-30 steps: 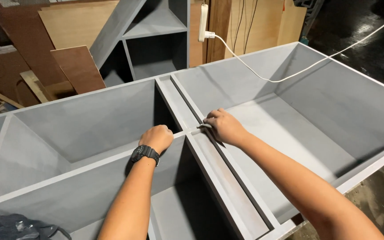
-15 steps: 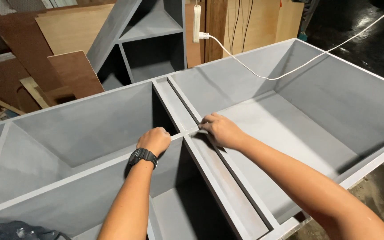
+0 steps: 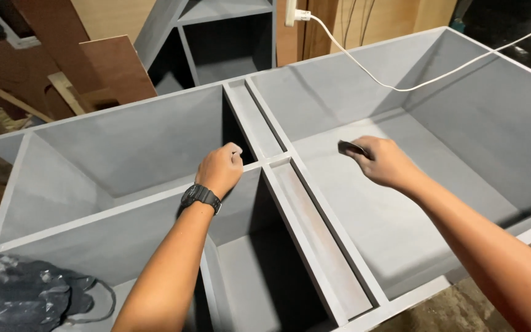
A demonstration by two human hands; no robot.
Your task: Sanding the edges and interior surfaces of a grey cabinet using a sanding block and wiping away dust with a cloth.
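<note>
Your left hand (image 3: 220,168), with a black digital wristwatch (image 3: 201,197) on the wrist, is curled into a loose fist, fingers together, resting on the top edge of the horizontal shelf board of the large grey-painted wooden cabinet (image 3: 155,132) lying on its back; your right hand (image 3: 383,161) hovers over the wide right compartment, fingers pinched together on a small dark flat piece (image 3: 350,147), perhaps sandpaper, though you cannot tell for sure; that piece sits just right of the narrow central channel between the two grey dividers (image 3: 305,221). A white power cable (image 3: 401,83) drapes across the cabinet's far corner from a white plug (image 3: 294,13); a crumpled dark paint-stained cloth (image 3: 23,295) lies at lower left; brown plywood offcuts (image 3: 115,64) lean behind.
</note>
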